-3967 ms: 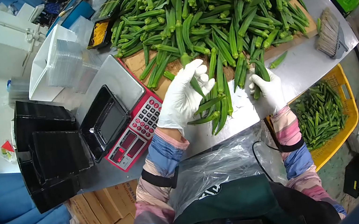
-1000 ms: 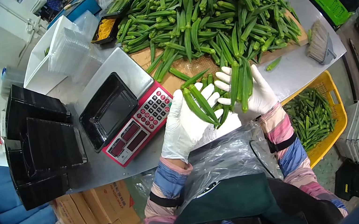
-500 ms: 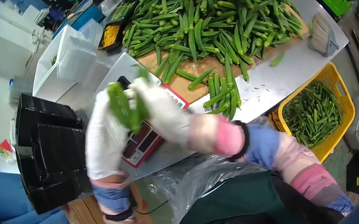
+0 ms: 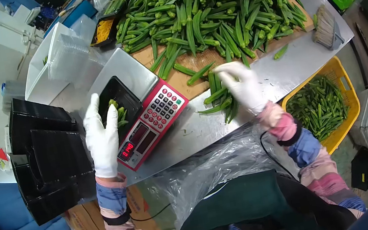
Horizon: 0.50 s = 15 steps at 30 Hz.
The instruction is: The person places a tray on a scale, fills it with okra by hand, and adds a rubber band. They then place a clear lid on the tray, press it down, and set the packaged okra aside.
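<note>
The white-gloved left hand (image 4: 103, 140), fingers (image 4: 93, 108) spread, was at a black plastic tray (image 4: 126, 98) holding green okra pods (image 4: 120, 115) on a red-and-silver electronic scale (image 4: 161, 109), while the blurred white-gloved right hand (image 4: 242, 88) was beside a small green okra cluster (image 4: 216, 96) on the shiny metal table (image 4: 183, 137).

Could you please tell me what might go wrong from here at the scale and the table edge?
The left hand is right at the black tray on the scale; if it presses there, the displayed weight could be off. The loose okra by the right hand lie toward the near edge of the table, so a careless sweep might knock some down.
</note>
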{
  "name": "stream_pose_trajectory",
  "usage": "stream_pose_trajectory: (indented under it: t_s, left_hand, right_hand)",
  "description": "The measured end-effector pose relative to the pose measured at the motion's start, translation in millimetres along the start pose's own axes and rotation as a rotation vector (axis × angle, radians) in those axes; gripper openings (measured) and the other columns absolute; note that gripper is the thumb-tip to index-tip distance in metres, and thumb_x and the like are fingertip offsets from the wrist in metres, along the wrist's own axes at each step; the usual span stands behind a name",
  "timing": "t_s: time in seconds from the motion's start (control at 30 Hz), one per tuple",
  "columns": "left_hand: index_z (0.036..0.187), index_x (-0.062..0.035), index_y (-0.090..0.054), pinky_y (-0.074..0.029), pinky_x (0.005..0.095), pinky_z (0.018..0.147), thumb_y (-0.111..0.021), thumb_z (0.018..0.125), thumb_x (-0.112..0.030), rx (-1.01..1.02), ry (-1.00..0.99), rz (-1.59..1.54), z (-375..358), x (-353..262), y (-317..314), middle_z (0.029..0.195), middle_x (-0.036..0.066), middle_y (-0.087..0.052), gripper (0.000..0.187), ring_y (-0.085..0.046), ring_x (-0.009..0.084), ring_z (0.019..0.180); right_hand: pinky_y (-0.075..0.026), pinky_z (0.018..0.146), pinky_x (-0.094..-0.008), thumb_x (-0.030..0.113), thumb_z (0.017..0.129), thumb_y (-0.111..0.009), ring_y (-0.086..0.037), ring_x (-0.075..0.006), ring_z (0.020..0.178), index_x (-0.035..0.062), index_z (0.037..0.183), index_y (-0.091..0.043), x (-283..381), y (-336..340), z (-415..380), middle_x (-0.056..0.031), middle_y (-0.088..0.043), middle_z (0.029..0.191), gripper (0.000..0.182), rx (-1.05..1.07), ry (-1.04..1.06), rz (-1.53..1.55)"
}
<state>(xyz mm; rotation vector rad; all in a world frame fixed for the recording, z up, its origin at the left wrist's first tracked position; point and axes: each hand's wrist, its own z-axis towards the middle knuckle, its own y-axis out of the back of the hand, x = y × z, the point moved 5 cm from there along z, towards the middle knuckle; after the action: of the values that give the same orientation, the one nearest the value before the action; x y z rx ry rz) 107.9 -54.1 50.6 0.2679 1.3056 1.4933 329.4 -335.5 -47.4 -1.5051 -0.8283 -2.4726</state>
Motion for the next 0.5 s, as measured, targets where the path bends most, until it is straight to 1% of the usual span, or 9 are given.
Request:
stream_pose_trajectory:
  t_s: [0.03,0.1,0.17,0.2,0.27,0.3,0.37,0.43,0.5]
  left_hand:
    - [0.142,-0.0027,-0.054,-0.043,0.0359,0.108,-0.065,0.098,-0.011,-0.119,-0.158,0.045,-3,-28,8,0.137,0.017,-0.058,0.047,-0.057,0.0276,0.125]
    - [0.133,-0.0031,-0.061,-0.046,0.0352,0.104,-0.066,0.096,-0.006,-0.108,-0.162,-0.223,-6,-65,3,0.129,0.016,-0.063,0.037,-0.061,0.0263,0.118]
    - [0.123,-0.0033,-0.067,-0.05,0.0345,0.098,-0.066,0.096,-0.004,-0.028,-0.259,-0.26,-15,-91,-18,0.119,0.013,-0.067,0.027,-0.064,0.024,0.11]
    - [0.117,-0.0003,-0.068,-0.048,0.0311,0.101,-0.058,0.102,-0.004,0.047,-0.175,-0.413,-22,-105,-35,0.117,0.011,-0.069,0.019,-0.064,0.0186,0.11]
    - [0.117,-0.0007,-0.068,-0.051,0.0307,0.096,-0.059,0.101,-0.006,0.158,-0.131,-0.452,-35,-108,-76,0.112,0.009,-0.07,0.019,-0.066,0.0178,0.106]
    - [0.119,0.0005,-0.067,-0.051,0.0295,0.096,-0.059,0.101,-0.005,0.255,0.053,-0.684,-45,-107,-101,0.112,0.01,-0.07,0.02,-0.067,0.0167,0.106]
    - [0.121,0.0023,-0.066,-0.052,0.0285,0.095,-0.059,0.101,-0.006,0.239,-0.013,-0.577,-56,-106,-132,0.111,0.01,-0.071,0.022,-0.068,0.0163,0.104]
    - [0.12,0.0033,-0.066,-0.052,0.0284,0.095,-0.059,0.101,-0.006,0.278,0.08,-0.624,-66,-100,-152,0.11,0.01,-0.072,0.022,-0.068,0.016,0.104]
    - [0.12,0.0026,-0.066,-0.053,0.0288,0.094,-0.061,0.1,-0.006,0.309,0.14,-0.644,-75,-91,-167,0.109,0.01,-0.073,0.023,-0.068,0.0162,0.103]
  right_hand:
    - [-0.053,0.084,-0.0371,0.012,0.09,-0.069,-0.067,-0.0274,0.094,0.0061,0.104,-0.074,-19,15,-4,-0.0118,-0.072,0.095,0.017,-0.044,0.059,-0.172]
    - [-0.052,0.082,-0.0385,0.013,0.087,-0.071,-0.066,-0.028,0.092,0.0077,0.102,-0.075,-38,17,-14,-0.0106,-0.071,0.093,0.017,0.04,0.105,-0.262]
    - [-0.051,0.081,-0.0389,0.014,0.084,-0.073,-0.065,-0.0281,0.092,0.0092,0.1,-0.075,-39,10,-20,-0.0092,-0.07,0.093,0.017,0.088,0.174,-0.362]
    - [-0.05,0.082,-0.0387,0.015,0.083,-0.074,-0.064,-0.0278,0.092,0.0099,0.1,-0.076,-35,4,-22,-0.0084,-0.07,0.093,0.018,0.096,0.216,-0.42]
    - [-0.048,0.083,-0.0377,0.017,0.081,-0.075,-0.062,-0.0268,0.096,0.0118,0.099,-0.076,-34,-5,-26,-0.0065,-0.068,0.095,0.018,0.11,0.261,-0.559]
    - [-0.048,0.083,-0.0378,0.017,0.081,-0.075,-0.061,-0.0269,0.096,0.0118,0.099,-0.076,-40,-5,-27,-0.0067,-0.067,0.095,0.019,0.158,0.225,-0.55]
    - [-0.048,0.083,-0.038,0.017,0.081,-0.075,-0.061,-0.0272,0.095,0.0117,0.1,-0.076,-54,-1,-30,-0.0072,-0.067,0.093,0.02,0.248,0.148,-0.533]
    - [-0.049,0.084,-0.0395,0.018,0.082,-0.075,-0.061,-0.0281,0.091,0.0099,0.1,-0.077,-55,31,-33,-0.0085,-0.067,0.09,0.02,0.111,0.078,-0.342]
    - [-0.05,0.089,-0.0344,0.011,0.083,-0.075,-0.063,-0.0237,0.098,0.0088,0.104,-0.078,-51,94,-44,-0.008,-0.071,0.099,0.021,-0.057,-0.09,-0.24]
